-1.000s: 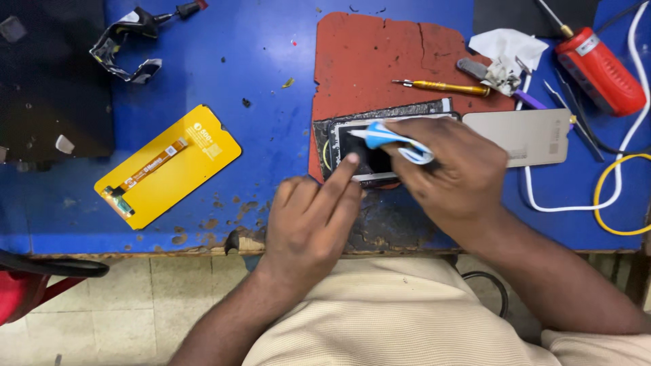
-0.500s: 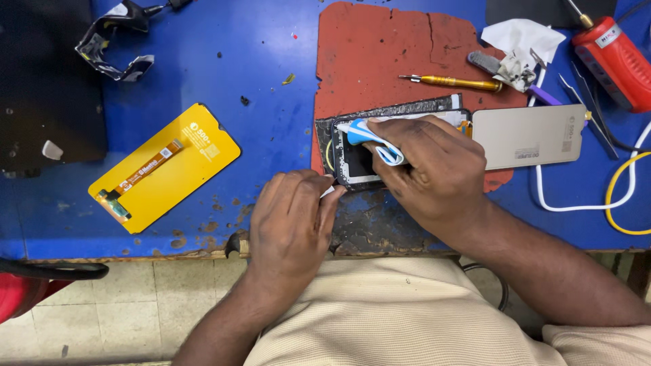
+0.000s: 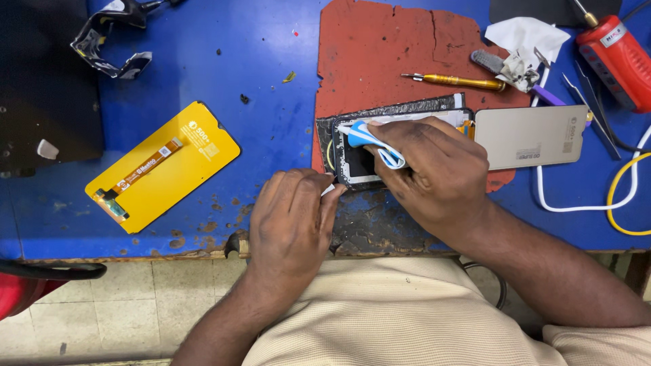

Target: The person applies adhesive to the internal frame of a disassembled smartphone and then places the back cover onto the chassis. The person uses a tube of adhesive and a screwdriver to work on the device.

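Leaning over the worn red rubber work mat [image 3: 400, 47], the person has an opened phone body with its dark inner frame showing [image 3: 359, 163] lying across the mat's near edge. The right hand [image 3: 434, 173] lies over the phone, fingers curled together around a small blue-and-white plastic tool [image 3: 369, 139] whose tip rests on the frame. The left hand [image 3: 291, 217], just off the mat's near left corner, has its fingertips pressed together against the phone's lower corner, pinching something small and pale; I cannot tell what it is.

By my reading the job is midway. The phone is already apart: a flat grey rectangular panel [image 3: 532, 135] lies just off the mat's right edge, touching it, and a yellow-backed replacement screen with an orange ribbon cable [image 3: 163, 166] waits well to the mat's left, not yet fitted. Cleaning or prying along the frame looks like the step in hand; seating the new screen and closing up appear to remain.

A brass-handled screwdriver [image 3: 454, 81] lies on the mat, a red cylindrical tool [image 3: 614, 57] beyond its far right corner.
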